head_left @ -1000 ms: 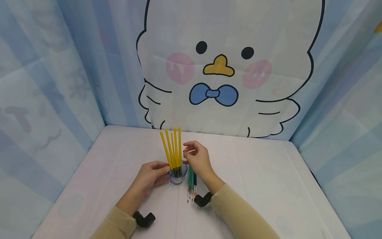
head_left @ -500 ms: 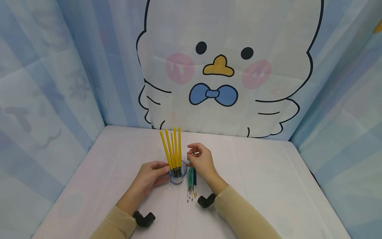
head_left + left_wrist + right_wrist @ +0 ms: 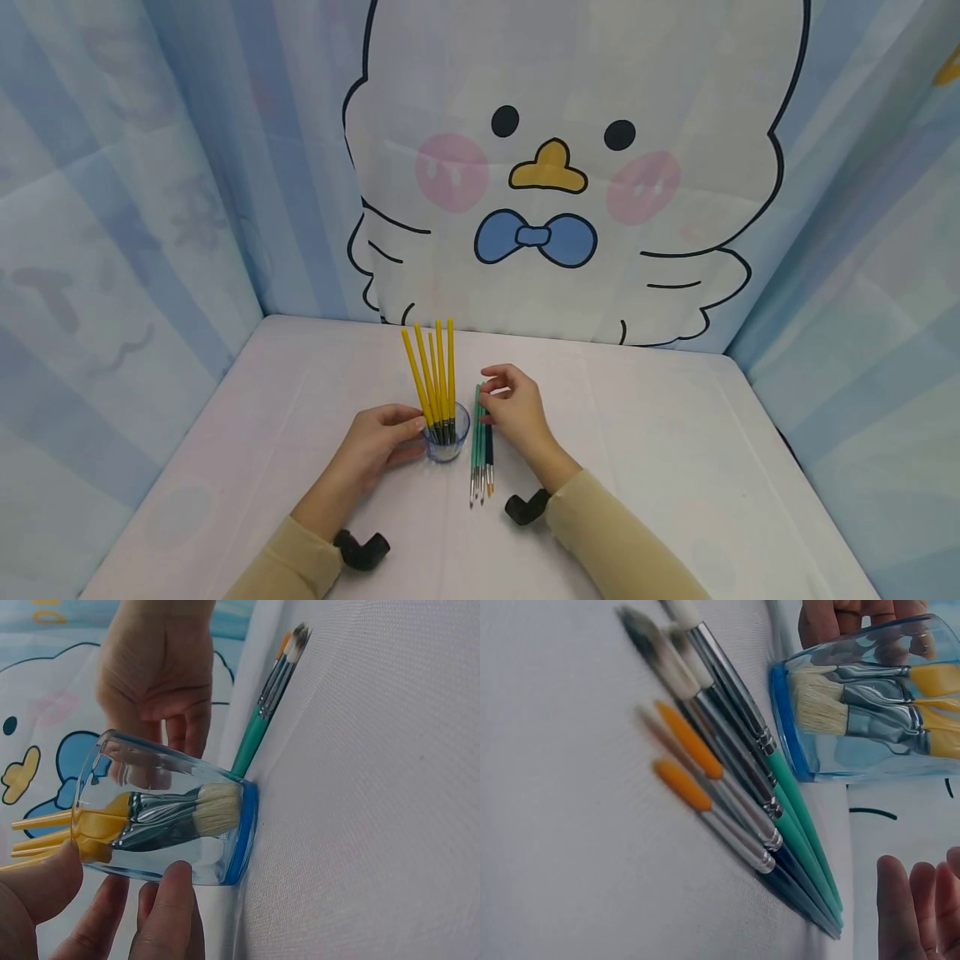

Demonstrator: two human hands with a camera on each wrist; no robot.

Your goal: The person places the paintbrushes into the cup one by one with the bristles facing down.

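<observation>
My left hand (image 3: pixel 381 437) holds a clear plastic cup (image 3: pixel 444 454) with a blue base, thumb near the rim and fingers along its side. Several yellow-handled paintbrushes (image 3: pixel 438 379) stand in the cup, bristles down, as the flat pale bristles (image 3: pixel 217 810) show in the left wrist view. Just right of the cup lie paintbrushes with green handles (image 3: pixel 799 806) and dark blue handles (image 3: pixel 799 881), their tips toward me. My right hand (image 3: pixel 517 408) hovers by the handle ends of these brushes, fingers loosely bent, holding nothing; the right wrist view has its fingertips apart from them.
A pale cloth covers the table (image 3: pixel 645 467). Behind it hangs a curtain (image 3: pixel 555 292) printed with a cartoon bird, and striped curtains (image 3: pixel 97 250) close the sides. A black mount (image 3: pixel 363 552) sticks out at my left wrist, another black mount (image 3: pixel 527 507) at my right.
My right hand has moved right and a little down, away from the cup to beside the handle ends of the lying brushes. The left hand, cup and brushes have stayed put.
</observation>
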